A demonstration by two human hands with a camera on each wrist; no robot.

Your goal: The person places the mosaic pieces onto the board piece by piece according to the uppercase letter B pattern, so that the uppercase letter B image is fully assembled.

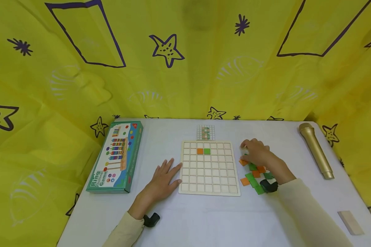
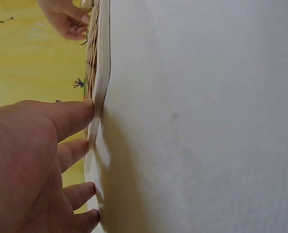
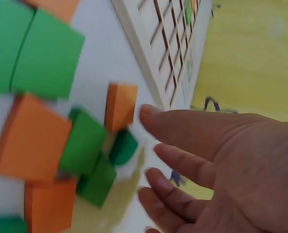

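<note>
A pale wooden grid board (image 1: 208, 195) lies on the white table, with an orange tile (image 1: 200, 151) and a green tile (image 1: 206, 151) side by side in its upper cells. My left hand (image 1: 159, 183) rests at the board's left edge, fingers spread; the thumb (image 2: 76, 116) touches the rim in the left wrist view. To the right of the board lies a loose heap of green tiles (image 1: 251, 179) and orange tiles (image 1: 245, 181). Over the heap's far end hovers my right hand (image 1: 257, 153), fingers parted and holding nothing. Its thumb (image 3: 175, 126) is close to an orange tile (image 3: 120, 107).
A small card (image 1: 205, 132) with a printed grid pattern sits just behind the board. At the left is a green game box (image 1: 115, 157). A gold microphone (image 1: 316, 151) and a pale flat block (image 1: 350, 222) lie at the right. Behind the table hangs a yellow curtain (image 1: 185, 85).
</note>
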